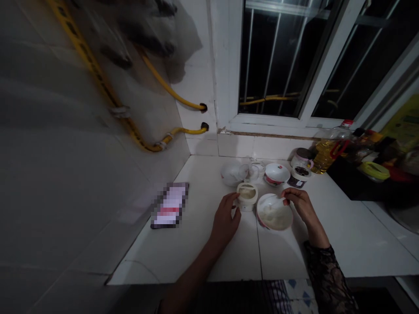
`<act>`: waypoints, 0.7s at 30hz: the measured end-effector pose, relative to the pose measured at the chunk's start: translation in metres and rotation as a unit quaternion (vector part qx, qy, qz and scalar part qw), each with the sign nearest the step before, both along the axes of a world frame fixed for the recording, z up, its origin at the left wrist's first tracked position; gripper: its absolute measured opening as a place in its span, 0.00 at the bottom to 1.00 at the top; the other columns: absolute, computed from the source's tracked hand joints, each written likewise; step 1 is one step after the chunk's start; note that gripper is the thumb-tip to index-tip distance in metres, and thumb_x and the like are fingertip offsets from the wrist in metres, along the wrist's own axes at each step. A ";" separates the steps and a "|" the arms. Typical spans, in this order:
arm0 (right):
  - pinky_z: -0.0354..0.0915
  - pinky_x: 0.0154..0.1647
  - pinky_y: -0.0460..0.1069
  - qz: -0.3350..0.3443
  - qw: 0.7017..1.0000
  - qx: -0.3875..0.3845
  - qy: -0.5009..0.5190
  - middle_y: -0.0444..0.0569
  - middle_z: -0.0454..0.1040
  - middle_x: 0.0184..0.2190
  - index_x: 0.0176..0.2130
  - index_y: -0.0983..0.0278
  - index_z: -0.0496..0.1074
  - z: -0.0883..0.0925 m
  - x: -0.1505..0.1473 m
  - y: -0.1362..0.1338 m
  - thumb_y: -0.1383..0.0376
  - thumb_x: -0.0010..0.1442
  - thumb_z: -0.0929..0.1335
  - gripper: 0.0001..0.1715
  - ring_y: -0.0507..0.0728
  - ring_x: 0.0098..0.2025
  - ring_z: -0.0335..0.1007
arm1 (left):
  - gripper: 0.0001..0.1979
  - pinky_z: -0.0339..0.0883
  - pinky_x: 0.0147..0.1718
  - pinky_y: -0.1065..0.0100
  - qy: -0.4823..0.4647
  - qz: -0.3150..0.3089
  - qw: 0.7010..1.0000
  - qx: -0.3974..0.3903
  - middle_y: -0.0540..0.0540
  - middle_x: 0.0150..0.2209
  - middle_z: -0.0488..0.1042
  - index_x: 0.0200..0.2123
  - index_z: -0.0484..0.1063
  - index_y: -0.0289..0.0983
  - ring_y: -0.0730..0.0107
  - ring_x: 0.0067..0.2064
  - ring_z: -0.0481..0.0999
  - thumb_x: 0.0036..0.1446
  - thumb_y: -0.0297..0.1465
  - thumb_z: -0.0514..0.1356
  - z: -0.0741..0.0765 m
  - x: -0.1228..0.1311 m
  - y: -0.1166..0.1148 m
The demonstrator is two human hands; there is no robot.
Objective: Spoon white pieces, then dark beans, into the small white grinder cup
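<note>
My right hand (299, 207) pinches the handle of a white spoon (278, 201), which slants down into a white bowl (261, 221). A pale, flour-like powder (276, 217) lies in that bowl. Left of the bowl stands a small cream-coloured jar (248, 206) with its top open and pale contents partly visible. My left hand (226, 218) is at the jar's left side, fingers apart and curved, the fingertips at or very near its wall. Whether they press on the jar is hard to make out.
Behind stand a clear bowl (230, 174), a white bowl (276, 173), a dark-filled jar (299, 175) and an oil bottle (324, 155). A phone (170, 206) lies at the left. A black box (353, 181) holds condiments at the right. Yellow pipes (131, 126) run along the wall.
</note>
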State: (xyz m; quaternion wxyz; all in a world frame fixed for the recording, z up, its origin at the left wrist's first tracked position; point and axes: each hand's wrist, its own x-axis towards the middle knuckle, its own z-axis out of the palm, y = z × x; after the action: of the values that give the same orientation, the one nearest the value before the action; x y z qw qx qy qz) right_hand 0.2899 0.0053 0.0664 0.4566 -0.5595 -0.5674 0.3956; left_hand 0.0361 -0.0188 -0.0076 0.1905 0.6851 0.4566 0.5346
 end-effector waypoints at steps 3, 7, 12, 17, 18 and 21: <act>0.57 0.26 0.48 -0.018 0.999 -0.008 0.034 0.43 0.67 0.13 0.20 0.63 0.73 -0.001 0.002 0.002 0.62 0.40 0.66 0.08 0.53 0.20 0.60 | 0.24 0.77 0.42 0.64 0.002 -0.001 1.000 -0.001 0.42 0.50 0.70 0.53 0.67 0.40 0.64 0.50 0.73 0.52 0.21 0.53 0.001 0.000 0.000; 0.58 0.26 0.49 -0.040 0.996 -0.001 0.080 0.44 0.68 0.13 0.20 0.63 0.74 -0.002 0.004 0.003 0.62 0.40 0.68 0.07 0.53 0.20 0.61 | 0.24 0.77 0.42 0.64 -0.003 -0.001 1.000 0.000 0.42 0.50 0.70 0.53 0.67 0.40 0.64 0.50 0.73 0.52 0.21 0.53 0.000 0.000 0.001; 0.60 0.29 0.49 -0.064 0.988 0.027 0.135 0.44 0.71 0.16 0.23 0.63 0.75 -0.002 -0.010 0.002 0.62 0.42 0.70 0.06 0.53 0.22 0.63 | 0.24 0.77 0.42 0.62 -0.005 0.005 1.000 0.005 0.42 0.50 0.70 0.53 0.67 0.40 0.63 0.50 0.73 0.52 0.21 0.53 -0.001 0.001 0.001; 0.64 0.33 0.50 -0.074 0.986 0.129 0.070 0.45 0.75 0.22 0.31 0.61 0.75 -0.007 -0.035 -0.001 0.57 0.53 0.69 0.11 0.56 0.27 0.68 | 0.24 0.77 0.42 0.64 0.007 -0.002 1.000 0.003 0.42 0.50 0.70 0.53 0.67 0.40 0.64 0.51 0.73 0.53 0.21 0.52 0.000 -0.001 0.001; 0.64 0.35 0.51 -0.071 0.984 0.164 0.026 0.46 0.76 0.24 0.33 0.61 0.75 -0.007 -0.039 -0.002 0.57 0.56 0.67 0.11 0.57 0.29 0.69 | 0.23 0.77 0.42 0.64 0.007 -0.002 1.000 0.001 0.42 0.50 0.70 0.53 0.67 0.40 0.64 0.51 0.73 0.53 0.21 0.52 0.000 -0.001 0.001; 0.63 0.44 0.55 0.020 0.944 0.289 -0.158 0.49 0.79 0.32 0.36 0.60 0.76 -0.007 -0.045 -0.006 0.63 0.61 0.64 0.11 0.59 0.36 0.71 | 0.23 0.77 0.42 0.64 0.006 -0.001 1.000 0.000 0.42 0.50 0.70 0.53 0.67 0.40 0.64 0.51 0.73 0.53 0.21 0.52 0.001 -0.001 0.000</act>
State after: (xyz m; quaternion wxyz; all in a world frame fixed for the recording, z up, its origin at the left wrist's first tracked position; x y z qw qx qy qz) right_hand 0.2446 -0.0012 0.0594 0.4954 -0.4470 -0.7334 0.1301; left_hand 0.0351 -0.0185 -0.0065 0.1882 0.6888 0.4576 0.5299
